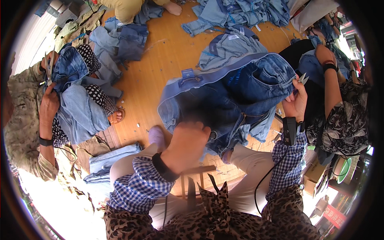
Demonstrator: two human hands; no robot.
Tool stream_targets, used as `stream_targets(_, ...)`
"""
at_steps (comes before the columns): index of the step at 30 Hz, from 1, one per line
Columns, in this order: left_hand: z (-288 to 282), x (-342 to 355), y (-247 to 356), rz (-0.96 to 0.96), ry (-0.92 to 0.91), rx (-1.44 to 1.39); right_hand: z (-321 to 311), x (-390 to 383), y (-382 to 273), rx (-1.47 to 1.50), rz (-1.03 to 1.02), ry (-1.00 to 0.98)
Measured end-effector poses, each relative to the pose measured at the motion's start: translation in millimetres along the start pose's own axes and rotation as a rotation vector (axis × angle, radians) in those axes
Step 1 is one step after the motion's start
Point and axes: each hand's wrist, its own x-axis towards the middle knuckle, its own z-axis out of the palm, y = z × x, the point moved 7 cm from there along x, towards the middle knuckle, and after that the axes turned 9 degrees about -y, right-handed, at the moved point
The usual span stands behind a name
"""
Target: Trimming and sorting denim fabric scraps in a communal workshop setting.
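Observation:
A pair of dark blue jeans [256,92] is held up before me, its waistband open toward me and its lighter inner band with a label along the far side. My right hand [295,100] grips the waistband's right end. The blades of small scissors [303,78] stick out past its fingers, their handles hidden. Over the near side of the jeans, beside a metal button, my left hand [186,146] is closed, back of the hand up. Its fingertips are hidden, and it appears to grip the denim. The cloth near it is blurred.
Light blue jeans [232,48] lie on the wooden floor [148,84] beyond, with a larger denim heap [244,14] farther back. At left a person's hand [49,105] works on denim with scissors [49,66]. Another person's hand [326,56] rests on denim at right. Folded jeans [114,158] lie at lower left.

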Motion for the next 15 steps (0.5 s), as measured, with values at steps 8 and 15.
stream_targets(8,-44,4,-20,-0.073,0.324,-0.054,-17,7,2,0.029,-0.017,0.117)
stream_targets(15,-43,4,-25,-0.067,0.372,-0.051,-15,8,6,0.032,0.014,0.121)
